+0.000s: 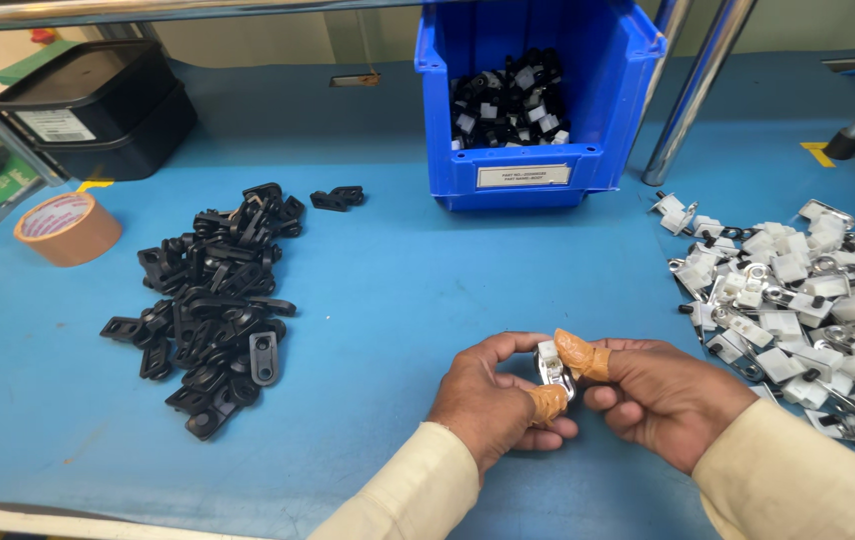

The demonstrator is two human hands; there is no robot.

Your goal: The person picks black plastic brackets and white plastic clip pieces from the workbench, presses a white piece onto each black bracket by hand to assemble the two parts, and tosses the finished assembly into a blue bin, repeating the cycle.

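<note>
Grip: small white-and-metal clip part (552,368) pinched between left hand (493,395) and right hand (663,395), both closed on it, rubber-capped thumbs (582,356) pressing.
Place: near centre, above blue table (378,290).
Advice: keep pressure square, caps flat on metal, part steady.
Left: heap of black brackets (213,305).
Right: spread of white-and-metal pieces (808,300).
Far: blue bin (533,95) holding assembled parts.

Bright, even overhead light, soft shadows, sharp focus, slight wide-angle edge distortion.
</note>
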